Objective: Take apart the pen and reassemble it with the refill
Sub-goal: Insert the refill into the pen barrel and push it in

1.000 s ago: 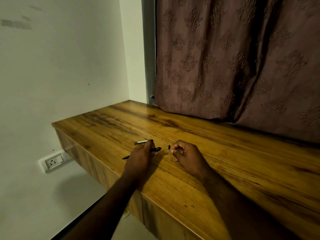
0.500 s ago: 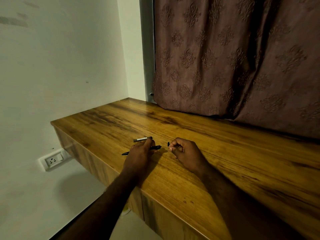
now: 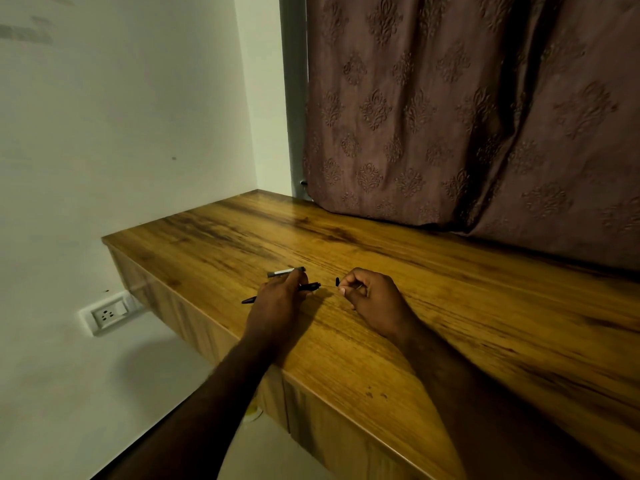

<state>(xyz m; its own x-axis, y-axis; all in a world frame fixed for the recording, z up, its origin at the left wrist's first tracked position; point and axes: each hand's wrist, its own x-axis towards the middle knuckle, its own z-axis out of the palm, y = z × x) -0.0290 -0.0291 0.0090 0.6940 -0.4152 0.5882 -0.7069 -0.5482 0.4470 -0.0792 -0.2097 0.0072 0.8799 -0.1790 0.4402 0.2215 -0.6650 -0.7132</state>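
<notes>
A black pen barrel lies flat under the left hand, its pointed tip sticking out left. A grey-and-silver piece rests just beyond that hand's fingertips. A small dark part sits pinched at the right hand, a thin refill barely discernible.

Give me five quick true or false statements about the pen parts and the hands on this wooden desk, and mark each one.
1. The left hand rests on a black pen barrel lying on the wooden desk. True.
2. A grey pen piece lies just beyond the left hand. True.
3. The right hand is raised high above the desk. False: it rests on the desk, fingers curled.
4. A small black piece lies between the two hands. True.
5. The curtain is bright green. False: it is brownish with an embossed pattern.
</notes>
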